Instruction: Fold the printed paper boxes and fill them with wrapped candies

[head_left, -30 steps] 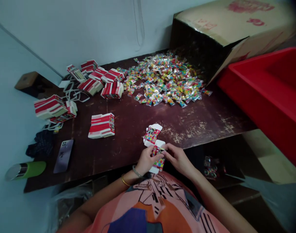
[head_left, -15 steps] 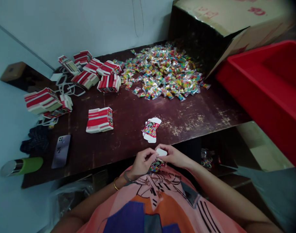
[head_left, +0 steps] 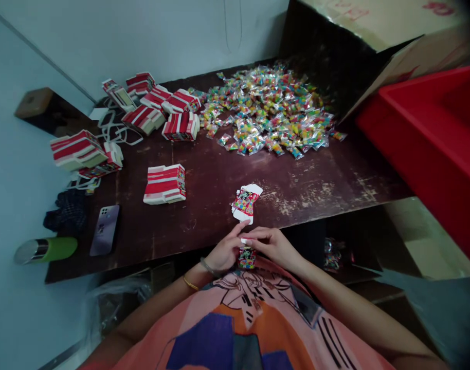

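A small printed candy box [head_left: 247, 257] is held upright between my two hands, close to my shirt and just off the table's front edge. My left hand [head_left: 225, 252] grips its left side, with the index finger stretched out toward the table. From the right, my right hand [head_left: 275, 247] has its fingers closed at the box's top, where a bit of white flap shows. Just beyond my fingers lie a few flat unfolded box blanks [head_left: 246, 201], printed red with white flaps. A heap of clear-wrapped colourful candies [head_left: 269, 110] covers the back of the table.
Left of the blanks stands a red-and-white stack of flat boxes [head_left: 164, 184], with several more stacks [head_left: 181, 126] behind. A phone [head_left: 105, 230], a green bottle [head_left: 61, 249] and a dark cloth [head_left: 67, 211] lie at left. A red bin [head_left: 420, 128] and a big carton [head_left: 397, 67] flank the right.
The white top flap, raised half a second ago, is now mostly folded down under my fingers. My left index finger has stretched out. The whole view has shifted slightly.
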Demonstrator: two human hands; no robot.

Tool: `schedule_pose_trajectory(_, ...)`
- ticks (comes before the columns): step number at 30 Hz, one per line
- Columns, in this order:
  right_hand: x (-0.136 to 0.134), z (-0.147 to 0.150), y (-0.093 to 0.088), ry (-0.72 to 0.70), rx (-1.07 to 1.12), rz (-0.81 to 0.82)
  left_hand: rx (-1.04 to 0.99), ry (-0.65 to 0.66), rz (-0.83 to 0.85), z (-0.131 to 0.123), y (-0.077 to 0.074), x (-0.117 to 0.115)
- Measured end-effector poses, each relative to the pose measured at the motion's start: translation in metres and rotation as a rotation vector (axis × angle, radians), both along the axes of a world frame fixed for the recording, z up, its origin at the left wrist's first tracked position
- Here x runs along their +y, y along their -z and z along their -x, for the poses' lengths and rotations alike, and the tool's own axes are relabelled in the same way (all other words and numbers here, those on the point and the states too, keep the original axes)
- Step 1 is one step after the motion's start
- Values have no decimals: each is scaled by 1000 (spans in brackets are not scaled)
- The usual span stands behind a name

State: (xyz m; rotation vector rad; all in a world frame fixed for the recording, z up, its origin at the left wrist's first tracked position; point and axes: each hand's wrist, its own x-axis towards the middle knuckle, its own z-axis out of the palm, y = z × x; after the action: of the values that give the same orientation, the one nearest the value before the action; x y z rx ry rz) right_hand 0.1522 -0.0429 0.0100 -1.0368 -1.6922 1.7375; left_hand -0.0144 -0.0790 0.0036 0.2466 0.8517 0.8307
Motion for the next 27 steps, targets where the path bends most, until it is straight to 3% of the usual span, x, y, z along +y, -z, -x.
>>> schedule_pose_trajectory(3, 5, -5, 3, -22, -60, -187, -58, 46, -68, 5, 2, -4)
schedule_pose_trajectory(7, 0, -14, 1, -225, -168, -535, 47, 94, -172, 9, 7, -9)
schedule_pose_trajectory(10, 2, -16, -5, -333, -224, -657, 229, 168, -314, 10, 6, -4)
schedule_pose_trajectory(13, 38, -22, -1, -380, -202, -714, 520, 260, -465, 15, -4, 9)
schedule_pose_trajectory(15, 88, -37, 8, -180, -295, -783, 676, 398, -510, 26, -15, 20)
schedule_pose_trajectory(18, 177, -73, 26, 330, -613, -853, 827, 735, -595, 51, -35, 33)
schedule_pose_trajectory(21, 228, -102, 44, 337, -872, -883, 901, 975, -644, 75, -50, 40)
schedule_pose_trajectory(22, 230, -105, 50, 300, -915, -894, 896, 989, -634, 81, -52, 41)
schedule_pose_trajectory(24, 209, -101, 60, 286, -953, -912, 828, 879, -585, 86, -51, 42)
schedule_pose_trajectory(27, 138, -83, 70, 320, -930, -916, 555, 548, -434, 78, -36, 41)
